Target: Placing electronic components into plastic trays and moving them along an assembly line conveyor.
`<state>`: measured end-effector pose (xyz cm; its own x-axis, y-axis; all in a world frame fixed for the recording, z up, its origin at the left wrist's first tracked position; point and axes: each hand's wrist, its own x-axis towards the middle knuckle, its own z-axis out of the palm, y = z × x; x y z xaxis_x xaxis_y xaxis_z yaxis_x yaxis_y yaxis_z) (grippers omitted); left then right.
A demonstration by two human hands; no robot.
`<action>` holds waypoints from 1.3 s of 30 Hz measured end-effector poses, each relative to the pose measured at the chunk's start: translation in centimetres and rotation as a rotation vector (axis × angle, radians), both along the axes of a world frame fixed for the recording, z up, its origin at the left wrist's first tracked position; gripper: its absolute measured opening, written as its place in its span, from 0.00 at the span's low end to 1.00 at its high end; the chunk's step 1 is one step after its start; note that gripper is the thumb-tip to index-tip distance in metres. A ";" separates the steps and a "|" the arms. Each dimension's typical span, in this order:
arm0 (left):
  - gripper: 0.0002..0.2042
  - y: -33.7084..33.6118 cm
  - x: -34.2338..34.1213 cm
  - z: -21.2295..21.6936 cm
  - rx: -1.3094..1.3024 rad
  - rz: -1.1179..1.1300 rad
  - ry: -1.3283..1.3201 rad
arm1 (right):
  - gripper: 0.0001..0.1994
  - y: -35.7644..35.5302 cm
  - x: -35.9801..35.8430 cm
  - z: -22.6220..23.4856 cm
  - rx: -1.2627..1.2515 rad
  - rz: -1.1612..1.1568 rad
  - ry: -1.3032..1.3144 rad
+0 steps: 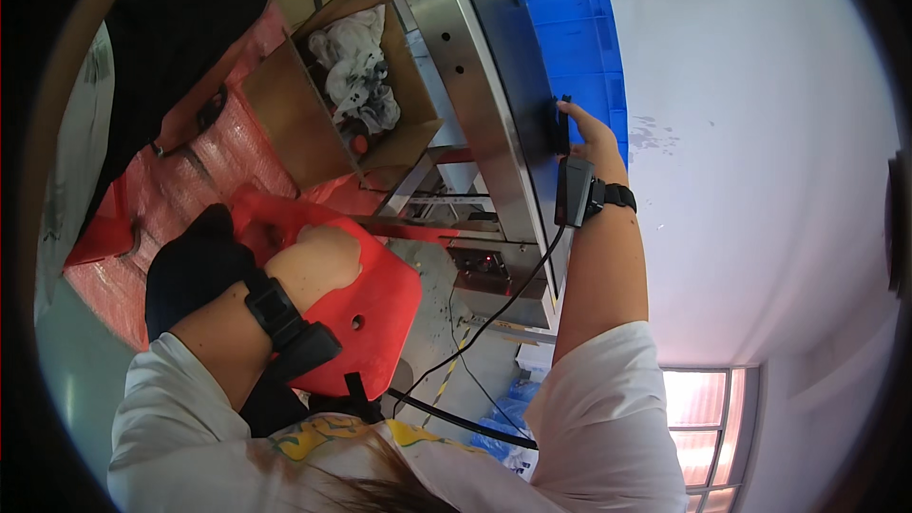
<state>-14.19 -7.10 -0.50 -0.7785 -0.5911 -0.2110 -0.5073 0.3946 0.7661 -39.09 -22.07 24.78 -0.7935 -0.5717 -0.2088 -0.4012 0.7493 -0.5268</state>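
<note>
A factory floor: a steel conveyor frame (475,85), blue plastic crate (579,38) and cardboard box (304,104) of rags.

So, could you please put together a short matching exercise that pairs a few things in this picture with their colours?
Things:
1. plastic crate
2. stool seat under the left hand
3. open box holding rags
4. small part in the right hand

Colours:
A. brown
B. black
C. blue
D. red

Pairs: 1-C, 2-D, 3-A, 4-B
</note>
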 end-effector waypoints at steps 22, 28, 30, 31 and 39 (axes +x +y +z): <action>0.18 0.2 -0.1 -0.5 0.004 -0.004 -0.040 | 0.28 3.1 -4.2 0.2 0.107 0.057 0.002; 0.17 0.0 -0.1 -0.3 0.023 0.018 -0.033 | 0.23 0.7 0.8 0.8 -0.011 -0.029 -0.046; 0.17 -0.1 0.2 -0.1 0.005 0.016 -0.024 | 0.23 0.4 1.9 0.8 -0.030 -0.037 -0.028; 0.17 0.0 0.1 -0.3 0.007 0.019 -0.023 | 0.22 0.3 2.4 0.7 -0.014 -0.016 0.003; 0.17 -0.1 -0.3 -1.3 0.051 0.033 -0.039 | 0.28 -0.2 -3.5 -1.3 0.087 0.125 0.150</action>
<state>-14.46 -7.20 -1.78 -0.7495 -0.6039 -0.2714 -0.5494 0.3386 0.7638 -42.62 -22.27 23.46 -0.7434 -0.6525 -0.1467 -0.5627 0.7288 -0.3901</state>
